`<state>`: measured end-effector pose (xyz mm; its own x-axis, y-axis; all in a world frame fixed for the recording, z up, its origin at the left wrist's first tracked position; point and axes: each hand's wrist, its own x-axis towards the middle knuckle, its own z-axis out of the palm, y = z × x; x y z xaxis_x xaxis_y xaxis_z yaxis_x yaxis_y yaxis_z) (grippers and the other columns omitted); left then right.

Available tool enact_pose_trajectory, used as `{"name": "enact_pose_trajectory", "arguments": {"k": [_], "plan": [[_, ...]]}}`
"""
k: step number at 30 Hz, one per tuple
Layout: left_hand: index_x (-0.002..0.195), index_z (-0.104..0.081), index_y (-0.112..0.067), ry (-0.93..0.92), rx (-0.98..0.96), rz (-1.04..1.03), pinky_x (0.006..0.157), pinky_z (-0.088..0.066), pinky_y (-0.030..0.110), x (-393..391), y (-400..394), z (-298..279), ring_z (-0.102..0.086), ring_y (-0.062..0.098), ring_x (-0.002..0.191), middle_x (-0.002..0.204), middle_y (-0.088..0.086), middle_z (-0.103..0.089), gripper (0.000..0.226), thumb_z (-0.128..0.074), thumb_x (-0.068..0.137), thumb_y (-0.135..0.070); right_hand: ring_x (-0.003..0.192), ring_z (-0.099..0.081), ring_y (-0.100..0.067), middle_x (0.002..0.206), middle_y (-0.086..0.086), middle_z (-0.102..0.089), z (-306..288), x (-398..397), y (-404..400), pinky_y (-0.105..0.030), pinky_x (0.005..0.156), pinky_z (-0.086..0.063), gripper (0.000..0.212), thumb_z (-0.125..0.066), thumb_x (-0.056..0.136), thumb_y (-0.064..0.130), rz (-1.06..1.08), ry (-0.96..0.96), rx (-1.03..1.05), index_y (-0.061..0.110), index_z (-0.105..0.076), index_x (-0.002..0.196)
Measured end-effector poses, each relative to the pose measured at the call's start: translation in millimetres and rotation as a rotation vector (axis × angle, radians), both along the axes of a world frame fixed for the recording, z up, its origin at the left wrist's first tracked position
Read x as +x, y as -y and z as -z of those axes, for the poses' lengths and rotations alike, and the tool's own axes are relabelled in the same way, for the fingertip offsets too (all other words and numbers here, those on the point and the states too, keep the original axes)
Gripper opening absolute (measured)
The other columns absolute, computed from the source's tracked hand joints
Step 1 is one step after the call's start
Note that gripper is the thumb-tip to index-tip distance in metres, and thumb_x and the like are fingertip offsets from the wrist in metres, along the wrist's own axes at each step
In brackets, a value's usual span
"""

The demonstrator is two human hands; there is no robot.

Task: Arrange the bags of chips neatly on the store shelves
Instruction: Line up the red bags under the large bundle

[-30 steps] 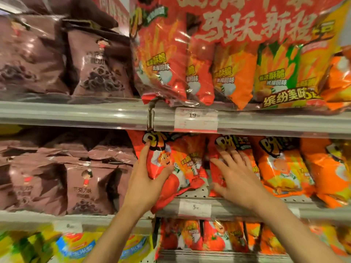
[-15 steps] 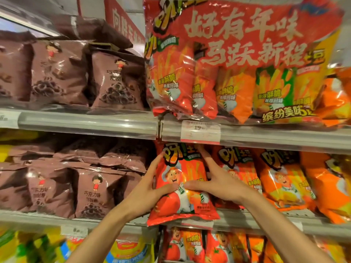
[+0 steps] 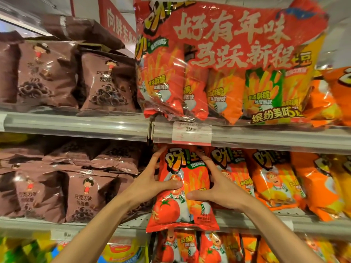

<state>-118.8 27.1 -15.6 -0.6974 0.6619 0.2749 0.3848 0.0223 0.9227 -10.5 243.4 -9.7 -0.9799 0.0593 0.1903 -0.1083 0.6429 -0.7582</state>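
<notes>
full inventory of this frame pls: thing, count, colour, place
red tomato chip bag: 1, red, middle shelf front, held between both hands
orange chip bags: several, orange, middle shelf right of it
multipack bag: 1, red, clear lower half with small packs, upper shelf
brown snack bags: many, brown, upper and middle shelves left
price tag: 1, white and pink, upper shelf rail
shelf rail: silver, under upper shelf
red sign: 1, top behind
bottom shelf bags: several, red and orange
left hand: grips bag's left side
right hand: grips bag's right side
</notes>
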Motion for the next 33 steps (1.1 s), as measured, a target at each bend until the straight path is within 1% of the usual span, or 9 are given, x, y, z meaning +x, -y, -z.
{"name": "enact_pose_trajectory", "arguments": {"k": [3,7,9,18,22,24,26,30,33], "plan": [[0.143,-0.027,-0.057,0.006,-0.029,0.022,0.093,-0.057,0.035,-1,-1,-2,-0.066,0.011,0.114,0.127,-0.010,-0.060,0.105,-0.092,0.067,-0.024,0.119,-0.034,0.028,0.142,0.037,-0.028,-2,3,-3,-0.004,0.094,-0.035,0.120,-0.090,0.060,0.053,-0.017,0.033,-0.016,0.055,-0.009,0.149],[0.143,-0.030,-0.051,0.050,-0.023,0.048,0.086,-0.059,0.033,1,-2,-4,-0.069,0.012,0.109,0.127,-0.007,-0.061,0.107,-0.092,0.063,-0.014,0.135,-0.038,0.004,0.154,0.026,-0.025,-1,5,-2,-0.028,0.110,-0.041,0.127,-0.091,0.052,0.061,0.000,0.034,-0.006,0.058,-0.007,0.148],[0.144,-0.029,-0.048,0.067,-0.022,0.062,0.083,-0.059,0.030,2,-2,-5,-0.070,0.013,0.108,0.127,-0.006,-0.063,0.107,-0.090,0.067,-0.006,0.138,-0.039,-0.003,0.157,0.021,-0.025,-1,7,-1,-0.036,0.110,-0.043,0.129,-0.091,0.050,0.062,-0.007,0.030,-0.021,0.060,-0.006,0.147],[0.151,-0.020,-0.041,0.067,-0.026,0.089,0.090,-0.059,0.037,4,1,-4,-0.069,0.014,0.111,0.126,-0.011,-0.067,0.113,-0.088,0.069,-0.003,0.142,-0.022,-0.001,0.156,0.027,-0.011,-4,16,1,-0.034,0.116,-0.032,0.130,-0.090,0.054,0.061,0.021,0.023,0.006,0.060,0.001,0.147],[0.151,-0.019,-0.044,0.066,-0.018,0.092,0.088,-0.059,0.040,2,3,-3,-0.071,0.017,0.108,0.118,-0.020,-0.070,0.113,-0.086,0.071,0.000,0.139,-0.029,0.004,0.149,0.033,-0.023,-6,12,2,-0.030,0.115,-0.032,0.116,-0.089,0.064,0.053,-0.026,-0.009,-0.079,0.061,-0.008,0.147],[0.150,-0.020,-0.048,0.065,-0.014,0.088,0.089,-0.059,0.044,0,5,-3,-0.071,0.020,0.109,0.121,-0.015,-0.069,0.114,-0.087,0.071,0.000,0.131,-0.044,0.006,0.139,0.036,-0.037,-6,9,4,-0.029,0.110,-0.041,0.112,-0.090,0.069,0.039,-0.047,-0.028,-0.145,0.054,-0.013,0.149],[0.149,-0.021,-0.051,0.052,-0.013,0.080,0.090,-0.059,0.046,-1,8,-5,-0.070,0.021,0.109,0.126,-0.012,-0.067,0.115,-0.087,0.070,0.000,0.122,-0.057,0.000,0.136,0.027,-0.050,-5,7,5,-0.033,0.104,-0.049,0.111,-0.090,0.071,0.029,-0.050,-0.042,-0.174,0.051,-0.015,0.150],[0.149,-0.020,-0.053,0.036,0.022,0.060,0.090,-0.059,0.043,2,12,-8,-0.069,0.016,0.110,0.122,-0.028,-0.061,0.116,-0.088,0.070,-0.002,0.116,-0.063,-0.006,0.131,0.017,-0.059,-2,3,5,-0.038,0.100,-0.052,0.115,-0.091,0.069,0.026,-0.040,-0.048,-0.176,0.049,-0.014,0.151],[0.151,-0.016,-0.049,0.003,0.075,-0.010,0.086,-0.059,0.033,3,10,-6,-0.068,0.010,0.111,0.106,-0.047,-0.061,0.107,-0.084,0.076,-0.014,0.117,-0.060,-0.003,0.133,0.023,-0.056,-6,-4,0,-0.037,0.103,-0.050,0.122,-0.093,0.062,0.041,0.035,-0.043,-0.146,0.051,-0.010,0.151]]}}
